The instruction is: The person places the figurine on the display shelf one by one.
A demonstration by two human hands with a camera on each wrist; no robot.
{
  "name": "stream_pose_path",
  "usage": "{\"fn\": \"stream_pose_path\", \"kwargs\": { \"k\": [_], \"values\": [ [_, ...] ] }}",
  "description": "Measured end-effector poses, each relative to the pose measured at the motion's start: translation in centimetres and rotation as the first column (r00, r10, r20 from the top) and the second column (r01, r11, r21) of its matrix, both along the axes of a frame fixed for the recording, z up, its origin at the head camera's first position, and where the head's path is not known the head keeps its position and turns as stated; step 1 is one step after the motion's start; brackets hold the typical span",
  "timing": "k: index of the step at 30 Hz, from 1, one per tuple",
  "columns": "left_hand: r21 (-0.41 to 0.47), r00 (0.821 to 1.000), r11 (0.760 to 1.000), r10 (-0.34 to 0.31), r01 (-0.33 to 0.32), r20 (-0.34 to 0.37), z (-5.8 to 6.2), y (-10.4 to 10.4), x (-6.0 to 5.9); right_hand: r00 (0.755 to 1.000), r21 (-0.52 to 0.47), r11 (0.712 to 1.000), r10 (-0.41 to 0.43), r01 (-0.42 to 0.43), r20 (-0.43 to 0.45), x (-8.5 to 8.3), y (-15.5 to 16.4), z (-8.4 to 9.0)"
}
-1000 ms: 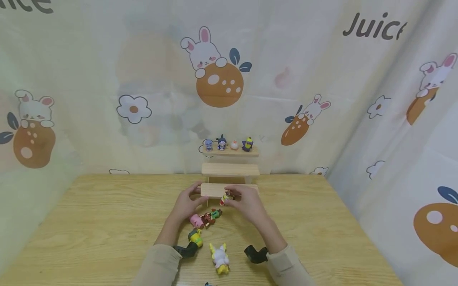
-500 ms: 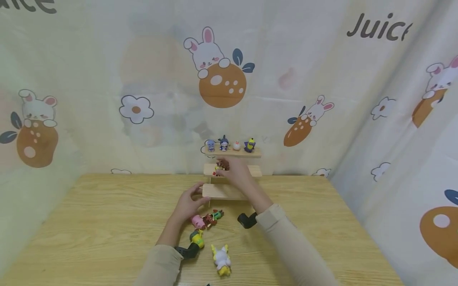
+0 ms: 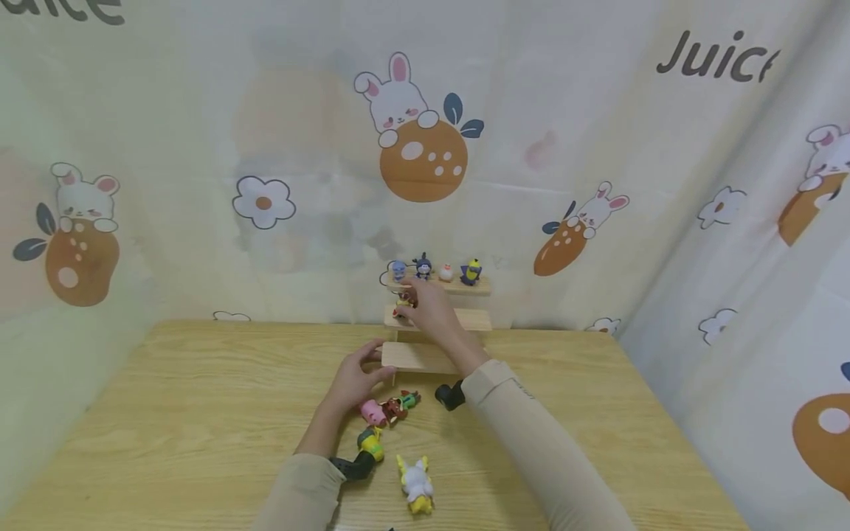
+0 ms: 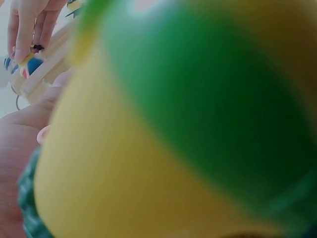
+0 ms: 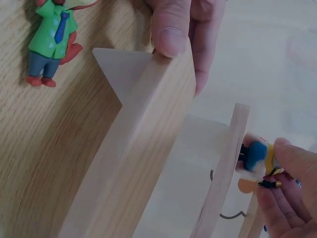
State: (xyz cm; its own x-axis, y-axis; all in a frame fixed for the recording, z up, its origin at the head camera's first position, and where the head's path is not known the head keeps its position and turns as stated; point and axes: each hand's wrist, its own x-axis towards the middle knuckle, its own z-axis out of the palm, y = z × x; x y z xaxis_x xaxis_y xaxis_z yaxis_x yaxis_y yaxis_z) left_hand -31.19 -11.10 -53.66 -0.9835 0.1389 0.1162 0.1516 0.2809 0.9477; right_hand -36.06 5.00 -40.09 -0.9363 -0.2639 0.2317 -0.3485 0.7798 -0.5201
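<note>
1. Two hands were at work. The right hand [image 3: 433, 306] pinched one small figurine [image 5: 257, 156], blue and yellow, between thumb and fingers; the left hand [image 3: 354, 376] gripped the left end of the display shelf's lowest tier, its thumb on the front edge.
2. The pinched figurine was at the left end of the middle tier. Its long axis stood roughly upright, black feet down towards the board, upper end up under the fingers; which way its face turned could not be told.
3. Compared with half a second earlier, the right hand and figurine had shifted slightly left and back; a second earlier they were at the lowest tier. The left hand had kept its hold.
4. The wooden display shelf [image 3: 418, 357] had three tiers. Four figurines stood on the top one: pale blue [image 3: 399, 270], dark navy [image 3: 423, 267], white [image 3: 446, 273], and yellow with a dark cape [image 3: 471, 272].
5. At least four figurines lay on the desk [image 3: 232, 413]: pink [image 3: 373, 412], fox-like in a green shirt [image 5: 53, 47], yellow-and-green [image 3: 370, 444] beside the left wrist, and white-and-yellow [image 3: 416, 483] nearer the person.
</note>
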Motion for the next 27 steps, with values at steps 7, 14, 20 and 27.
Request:
{"fn": "stream_pose_path", "kwargs": {
  "k": [7,14,20,27],
  "values": [
    [0.021,1.0,1.0,-0.006,0.006,0.005,-0.21,0.11,-0.15,1.0,-0.009,1.0,-0.01,0.01,-0.028,-0.2,-0.1,-0.38],
    [0.013,1.0,1.0,0.001,-0.001,0.011,-0.36,0.12,-0.25,0.998,0.008,1.0,-0.008,0.009,-0.059,-0.19,-0.13,-0.37],
    [0.014,1.0,1.0,0.004,-0.004,0.021,-0.32,0.24,-0.07,0.998,0.011,1.0,0.005,-0.005,-0.062,0.03,0.02,-0.2],
    [0.006,1.0,1.0,0.012,-0.012,0.014,-0.24,0.3,0.16,0.998,0.014,1.0,0.016,-0.015,-0.053,0.05,0.24,-0.13]
  ]
}}
